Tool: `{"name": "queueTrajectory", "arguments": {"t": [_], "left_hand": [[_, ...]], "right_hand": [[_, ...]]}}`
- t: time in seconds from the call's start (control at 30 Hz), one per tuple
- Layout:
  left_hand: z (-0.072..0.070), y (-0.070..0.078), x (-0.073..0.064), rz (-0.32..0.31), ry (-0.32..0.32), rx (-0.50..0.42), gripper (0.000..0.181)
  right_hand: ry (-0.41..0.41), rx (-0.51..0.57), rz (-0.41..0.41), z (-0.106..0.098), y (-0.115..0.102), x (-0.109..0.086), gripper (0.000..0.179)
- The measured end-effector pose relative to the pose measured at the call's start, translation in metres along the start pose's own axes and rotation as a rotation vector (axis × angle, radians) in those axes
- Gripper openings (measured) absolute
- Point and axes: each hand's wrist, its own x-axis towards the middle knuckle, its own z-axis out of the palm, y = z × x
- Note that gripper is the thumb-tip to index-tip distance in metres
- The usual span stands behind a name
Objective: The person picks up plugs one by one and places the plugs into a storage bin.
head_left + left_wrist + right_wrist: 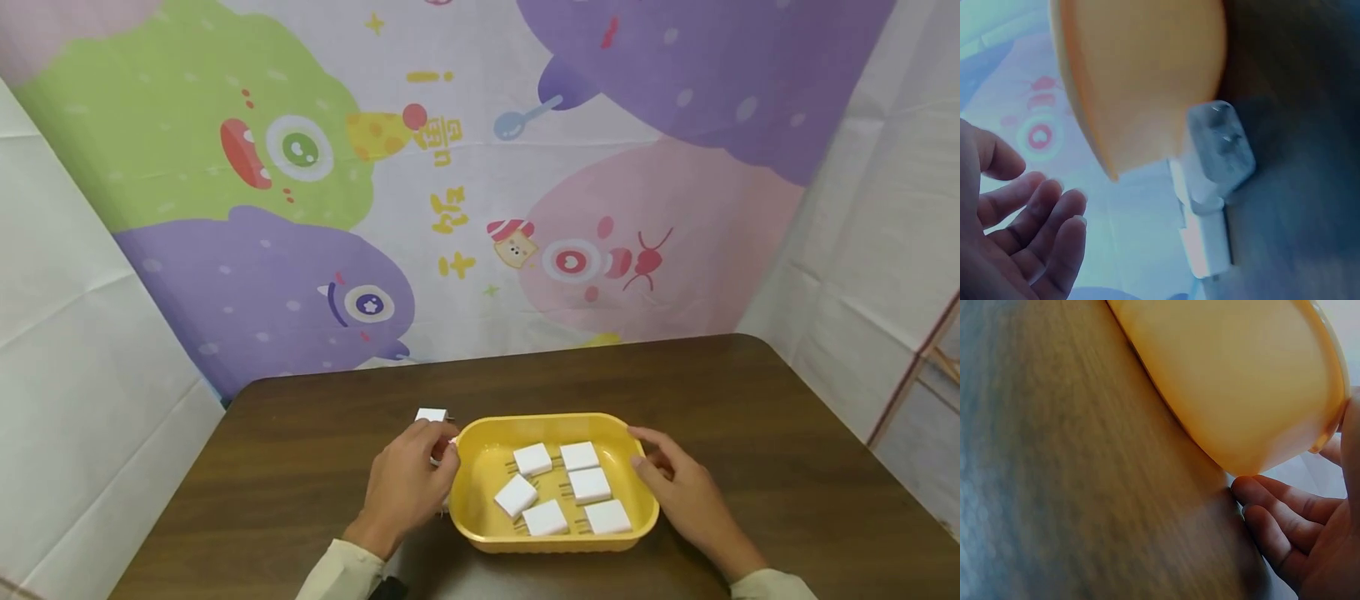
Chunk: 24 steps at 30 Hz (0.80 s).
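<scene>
Yellow tray meets the curled right grip

A person's left hand with loosely bent fingers, near a smooth yellow-orange plastic tray, small white rectangular plugs (the nearest one blurred) beside its wall, dark brown tabletop, pale printed cloth behind.
</scene>
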Motion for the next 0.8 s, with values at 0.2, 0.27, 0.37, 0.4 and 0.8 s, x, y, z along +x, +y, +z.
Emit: {"name": "queueTrajectory", "arguments": {"t": [0.2,0.27,0.37,0.4,0.8], "left_hand": [[0.001,-0.013,-0.005,-0.101,-0.011,0.033,0.012],[0.001,-0.016,-0.006,-0.123,-0.019,0.045,0.013],[0.002,-0.020,-0.008,-0.143,-0.032,0.050,0.014],[0.002,-0.022,-0.008,-0.148,-0.037,0.051,0.015],[0.005,-0.040,-0.011,-0.097,-0.104,0.190,0.012]], "right_hand": [[-0.002,0.009,0.003,0.000,-0.001,-0.001,0.036],[-0.002,0.011,0.007,0.000,-0.002,-0.001,0.036],[-0.002,0.008,0.005,0.000,-0.003,-0.001,0.036],[-0.002,0.005,0.004,0.000,-0.003,-0.001,0.036],[-0.006,0.015,0.003,-0.001,-0.003,-0.001,0.036]]}}
